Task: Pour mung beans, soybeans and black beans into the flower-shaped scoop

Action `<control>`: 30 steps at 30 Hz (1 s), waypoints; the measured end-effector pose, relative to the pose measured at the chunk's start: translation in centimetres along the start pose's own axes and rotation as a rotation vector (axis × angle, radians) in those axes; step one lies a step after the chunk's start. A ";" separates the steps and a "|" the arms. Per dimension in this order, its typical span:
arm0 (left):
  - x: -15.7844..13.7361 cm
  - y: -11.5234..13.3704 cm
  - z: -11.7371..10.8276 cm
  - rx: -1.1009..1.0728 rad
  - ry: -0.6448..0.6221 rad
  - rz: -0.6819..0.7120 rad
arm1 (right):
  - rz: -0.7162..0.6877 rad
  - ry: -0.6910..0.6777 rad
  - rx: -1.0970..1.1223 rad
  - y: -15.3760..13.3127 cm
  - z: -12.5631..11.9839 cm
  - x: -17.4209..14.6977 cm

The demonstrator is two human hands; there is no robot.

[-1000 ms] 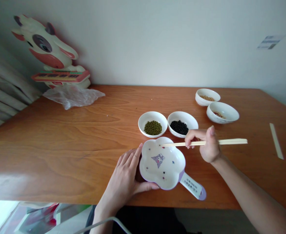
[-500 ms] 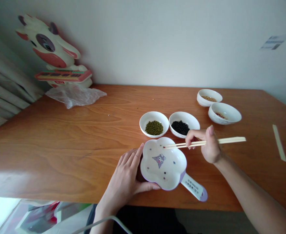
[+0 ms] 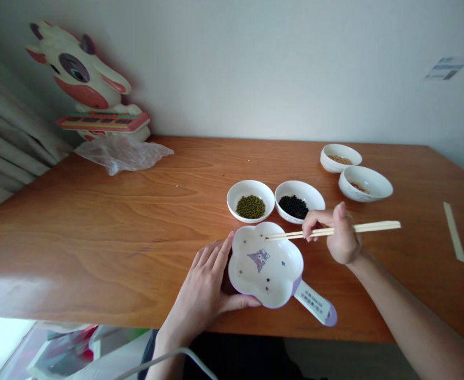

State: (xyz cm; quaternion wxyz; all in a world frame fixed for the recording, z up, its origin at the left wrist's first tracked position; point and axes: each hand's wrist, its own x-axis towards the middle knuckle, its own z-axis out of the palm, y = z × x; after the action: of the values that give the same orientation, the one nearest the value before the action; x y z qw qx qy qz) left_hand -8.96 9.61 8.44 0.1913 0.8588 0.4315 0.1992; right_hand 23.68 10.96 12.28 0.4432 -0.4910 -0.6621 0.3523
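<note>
printing on the handle looks like characters, too blurred to read. the flower-shaped dish, white with a lilac rim and cartoon print, sits just in front of the bowl of green beans. the hands are apart: left hand gripping the dish's edge, right hand clamped on chopsticks right of that bowl.
</note>
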 end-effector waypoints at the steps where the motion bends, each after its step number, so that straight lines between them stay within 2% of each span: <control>1: 0.0 0.0 0.0 0.001 0.003 0.001 | -0.006 0.008 0.003 0.0 0.0 0.0; 8: 0.0 0.1 -0.1 0.004 0.005 0.005 | 0.007 0.104 0.110 -0.2 0.1 -0.1; 12: 0.0 0.1 -0.1 0.007 -0.002 0.003 | -0.036 0.206 0.185 -0.8 -0.1 0.0; 14: 0.0 0.1 0.0 0.008 0.001 0.006 | -0.040 0.214 0.203 -1.1 -0.2 0.2; 21: -0.1 0.0 0.0 0.007 0.002 0.002 | 0.051 -0.001 0.135 -0.9 -0.8 0.2; 30: -0.2 0.0 0.0 0.012 0.004 0.006 | -0.051 -0.055 -0.015 -0.4 -0.7 -0.3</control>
State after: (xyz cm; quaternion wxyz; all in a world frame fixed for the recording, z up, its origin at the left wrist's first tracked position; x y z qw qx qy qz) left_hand -9.01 9.46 8.41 0.1848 0.8608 0.4305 0.1989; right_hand 24.22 10.62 12.86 0.4302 -0.4672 -0.6889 0.3493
